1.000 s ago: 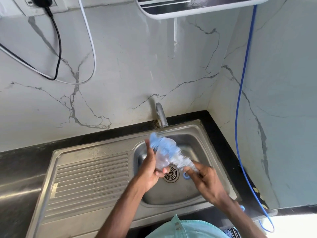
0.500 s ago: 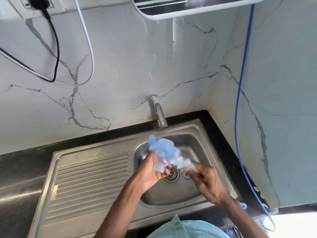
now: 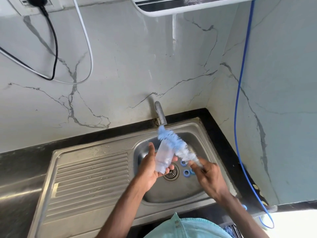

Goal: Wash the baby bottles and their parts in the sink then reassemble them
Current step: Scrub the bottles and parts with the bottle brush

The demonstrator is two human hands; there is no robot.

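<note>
Over the steel sink basin (image 3: pixel 192 191), my left hand (image 3: pixel 151 167) holds a clear baby bottle (image 3: pixel 164 157), its fingers curled round the body, and the bottle is tilted. My right hand (image 3: pixel 206 177) grips the handle of a blue and white bottle brush (image 3: pixel 176 146). The bristles lie along the bottle's right side and outside it, with the blue tip just under the tap (image 3: pixel 160 115). Three blue rings (image 3: pixel 186 172) lie on the basin floor beside the drain (image 3: pixel 170 173).
A ribbed steel drainboard (image 3: pixel 89 176) runs to the left of the basin. Black counter (image 3: pixel 221 134) borders the sink at the back and right. A blue cord (image 3: pixel 240 100) hangs down the right wall. Black and white cables hang on the marble wall at upper left.
The brush has shifted up and to the right along the bottle, so its tip now reaches the tap. The blue rings by the drain have come into view.
</note>
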